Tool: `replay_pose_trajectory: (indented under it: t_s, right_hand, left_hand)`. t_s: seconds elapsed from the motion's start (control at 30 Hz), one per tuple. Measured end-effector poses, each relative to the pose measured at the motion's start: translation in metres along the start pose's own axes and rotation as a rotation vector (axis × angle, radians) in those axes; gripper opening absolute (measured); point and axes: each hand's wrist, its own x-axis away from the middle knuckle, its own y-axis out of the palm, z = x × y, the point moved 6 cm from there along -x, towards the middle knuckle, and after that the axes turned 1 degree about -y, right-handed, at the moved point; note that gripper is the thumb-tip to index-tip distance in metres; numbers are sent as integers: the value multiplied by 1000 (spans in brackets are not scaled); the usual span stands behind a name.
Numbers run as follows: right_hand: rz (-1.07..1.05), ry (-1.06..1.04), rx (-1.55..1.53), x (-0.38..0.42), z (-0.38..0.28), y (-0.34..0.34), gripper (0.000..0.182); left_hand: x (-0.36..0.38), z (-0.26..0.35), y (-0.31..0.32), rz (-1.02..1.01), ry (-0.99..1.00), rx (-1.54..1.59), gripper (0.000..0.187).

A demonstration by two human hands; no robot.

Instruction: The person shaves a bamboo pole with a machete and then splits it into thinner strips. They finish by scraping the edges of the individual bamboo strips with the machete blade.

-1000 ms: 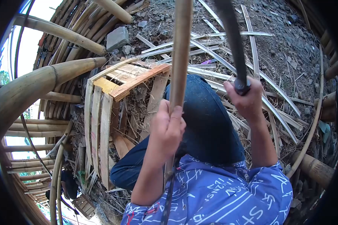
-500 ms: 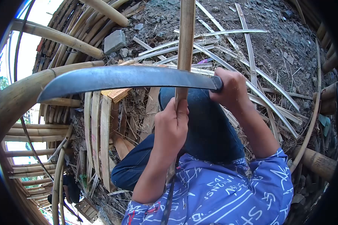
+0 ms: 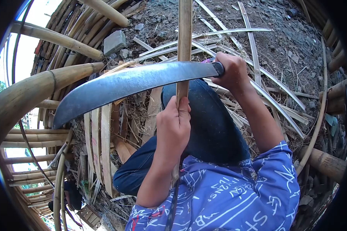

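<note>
1. Right hand [image 3: 233, 73] is wrapped round the handle of the machete [image 3: 135, 79]; its blade crosses over the bamboo strip [image 3: 185, 34], touching or not I cannot tell;
2. Left hand [image 3: 174, 125] clasps the strip just short of the blade, probably steadying it;
3. Bent knee [image 3: 208, 115] sits beneath, perhaps bracing;
4. Split strips [image 3: 253, 50] lie scattered on the ground beyond.

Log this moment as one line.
left hand: grips bamboo strip | right hand: holds machete | machete: crosses bamboo strip in view, contact unclear
</note>
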Motion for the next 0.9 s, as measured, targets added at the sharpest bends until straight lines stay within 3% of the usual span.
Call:
replay_pose_trajectory:
  t_s: [0.2,0.57,0.67,0.87,0.9]
  right_hand:
    - [27,-39,12,-7,7,-2,37]
    - [86,-74,78,-13,25,-6,40]
    - [73,44,187,-13,48,-11,39]
    - [88,28,200,-15,54,-12,35]
    - [125,34,200,-17,60,-11,24]
  left_hand:
    - [0,-3,1,-21,-104,146,38]
    - [-1,-3,-1,-33,-160,119,38]
    - [-2,-3,-2,-57,-187,128,38]
    - [-3,-6,1,-92,-216,230,38]
    - [-3,-6,1,-100,-214,276,38]
